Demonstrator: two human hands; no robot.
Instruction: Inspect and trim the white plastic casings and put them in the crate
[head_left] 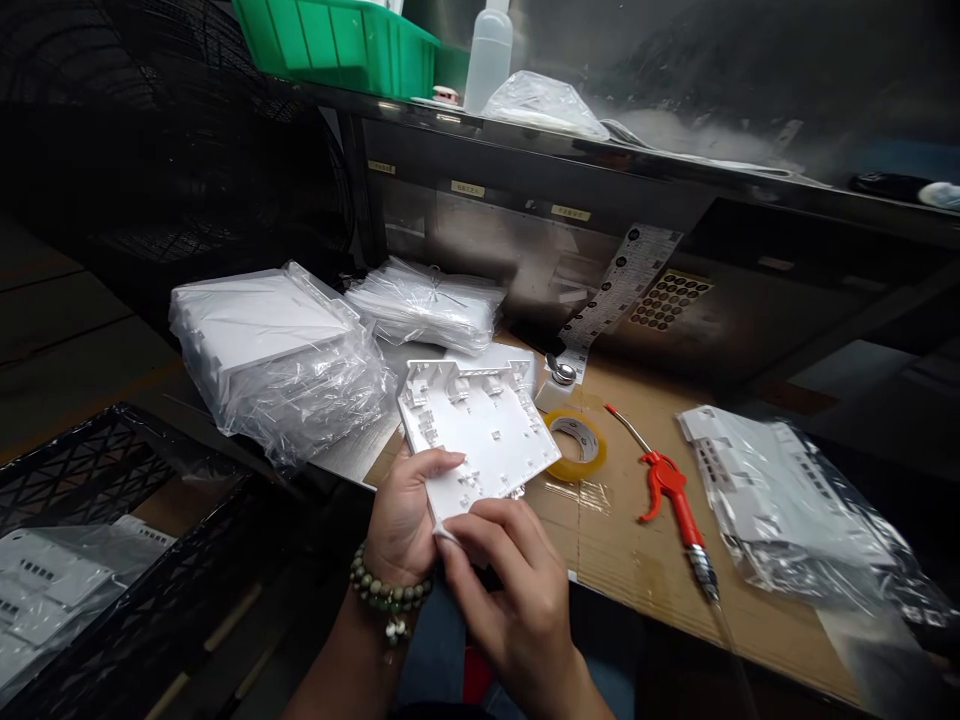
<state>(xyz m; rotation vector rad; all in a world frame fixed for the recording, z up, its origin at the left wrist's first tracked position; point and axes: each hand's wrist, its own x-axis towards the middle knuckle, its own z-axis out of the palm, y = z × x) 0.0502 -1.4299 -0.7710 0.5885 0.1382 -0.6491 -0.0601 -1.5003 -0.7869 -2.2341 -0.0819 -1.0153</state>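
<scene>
Left hand (pixel 405 515) gripped the white panel (pixel 476 435) at its near edge, thumb on top. Right hand (pixel 510 590) pinched the same panel's near corner with its fingertips. The panel was held tilted above the table (pixel 637 560) edge. Black crate (pixel 112 560) at 8 o'clock held bagged white parts. Green bin (pixel 337 45) at 11 o'clock on the shelf; contents hidden. Bagged panels (pixel 270 350) at 10 o'clock, more bags (pixel 780 500) at 3. Tape roll (pixel 576 445) lay just right of the panel; red air gun (pixel 671 495) beyond. Shelf labels unreadable.
</scene>
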